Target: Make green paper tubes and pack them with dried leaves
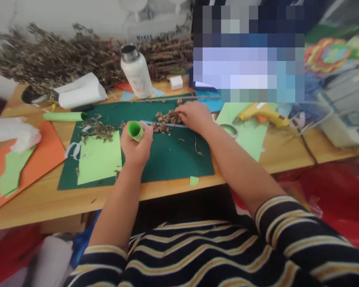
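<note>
1. The left hand (137,146) is curled into a fist around a bright green rolled paper tube (135,131), holding it upright with its open end poking out above the thumb, over the dark green cutting mat (173,159).
2. The right hand (194,115) lies palm down on the far part of the mat, fingers bent and resting on a small heap of brown dried flower bits (166,118); whether the fingertips pinch any of it cannot be told.
3. A thin pale strip (155,124) runs across the mat beneath that heap.
4. A light green paper sheet (99,159) lies on the left side of the mat, with a second scatter of dried bits (97,130) at its far edge.
5. Another green paper roll (64,116) lies flat just beyond the mat's left corner.
6. A white bottle with a metal neck (137,72) stands behind the mat, in front of a long bundle of dry twigs (56,56).
7. A yellow glue gun (261,113) rests on green paper to the right, on the wooden table (287,151).
8. An orange paper sheet (44,153) lies at the far left.
</note>
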A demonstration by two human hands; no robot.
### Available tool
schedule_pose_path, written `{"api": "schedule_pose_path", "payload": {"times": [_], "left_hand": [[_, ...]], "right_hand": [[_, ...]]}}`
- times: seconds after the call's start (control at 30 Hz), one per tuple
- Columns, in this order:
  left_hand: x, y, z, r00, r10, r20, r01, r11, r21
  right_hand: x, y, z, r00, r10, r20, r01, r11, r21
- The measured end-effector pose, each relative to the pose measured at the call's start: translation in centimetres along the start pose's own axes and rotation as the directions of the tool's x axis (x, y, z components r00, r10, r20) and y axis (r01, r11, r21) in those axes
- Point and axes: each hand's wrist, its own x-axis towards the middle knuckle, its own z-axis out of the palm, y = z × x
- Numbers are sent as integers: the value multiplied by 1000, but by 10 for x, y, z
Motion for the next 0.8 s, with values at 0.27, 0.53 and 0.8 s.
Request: {"api": "schedule_pose_path", "payload": {"times": [0.27,0.53,0.8], "left_hand": [[-3,3,-5,1000,-2,28,1,1000,31],[-7,8,-4,980,50,191,-81,984,156],[-10,18,1,909,73,410,-162,969,187]], "right_hand": [[-4,-3,1,997,-14,70,17,999,-35],[1,-4,9,999,20,50,-16,998,-65],[6,-11,12,999,4,-36,-5,999,-35]]}}
